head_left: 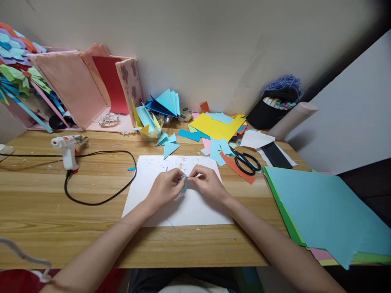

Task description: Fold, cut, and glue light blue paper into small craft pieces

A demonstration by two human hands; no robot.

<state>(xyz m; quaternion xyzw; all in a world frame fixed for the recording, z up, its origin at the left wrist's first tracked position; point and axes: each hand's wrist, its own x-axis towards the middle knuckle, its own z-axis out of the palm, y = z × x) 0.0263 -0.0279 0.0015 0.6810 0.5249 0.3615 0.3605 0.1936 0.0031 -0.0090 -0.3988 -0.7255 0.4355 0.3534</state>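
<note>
Between my two hands is a small piece of light blue paper, pinched by the fingertips over a white sheet of paper. My left hand grips it from the left, thumb and fingers closed. From the right, my right hand pinches its upper edge. Most of the piece is covered by the fingers, so its exact folds cannot be made out. Small coloured specks mark the white sheet behind the hands. Several folded light blue paper triangles lie just beyond the sheet.
A white glue gun with a black cord stands at left. Black scissors lie on paper scraps at right, near a yellow sheet. Large coloured sheets overhang the right front edge. A clear bowl holds folded pieces.
</note>
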